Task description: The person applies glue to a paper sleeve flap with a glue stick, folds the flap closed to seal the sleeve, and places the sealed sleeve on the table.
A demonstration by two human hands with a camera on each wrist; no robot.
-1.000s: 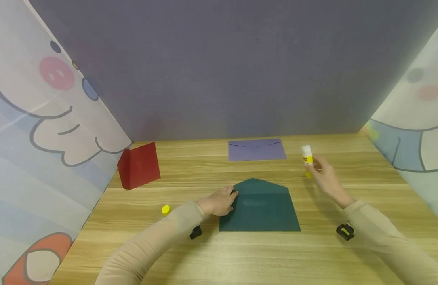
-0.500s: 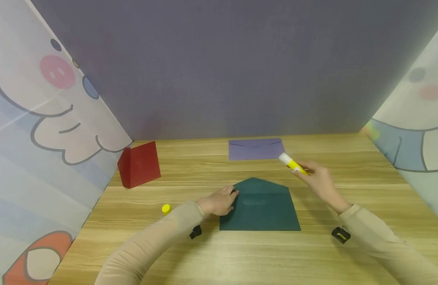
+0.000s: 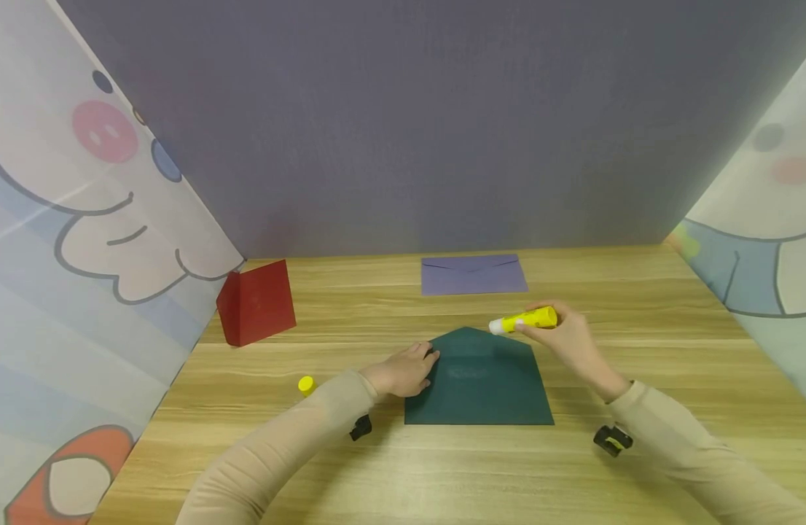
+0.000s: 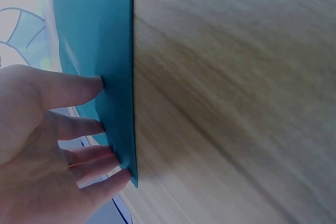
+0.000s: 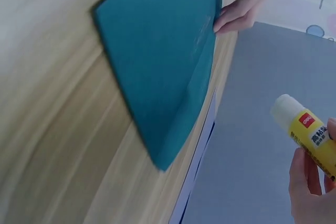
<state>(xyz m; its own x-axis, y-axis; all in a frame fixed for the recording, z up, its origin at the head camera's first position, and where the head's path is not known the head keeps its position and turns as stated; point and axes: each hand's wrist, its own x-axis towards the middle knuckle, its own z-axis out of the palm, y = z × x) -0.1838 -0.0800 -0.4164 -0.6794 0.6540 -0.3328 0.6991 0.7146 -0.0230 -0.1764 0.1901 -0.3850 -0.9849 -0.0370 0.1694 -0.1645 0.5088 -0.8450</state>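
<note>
A dark teal envelope lies on the table with its pointed flap spread away from me. My left hand rests on its left side; in the left wrist view the fingertips press on the paper. My right hand holds a yellow glue stick with its cap off, tilted so the white end overlaps the flap's right edge in the head view. The right wrist view shows the glue stick between thumb and fingers. A yellow cap stands left of my left forearm.
A closed purple envelope lies at the back middle. A red envelope with its flap raised sits at the back left. A grey panel rises behind the table, with cartoon-printed walls at both sides.
My right hand has moved left and toward the envelope, tipping the glue stick from upright to nearly level with its white end pointing left. My left hand has stayed in place.
</note>
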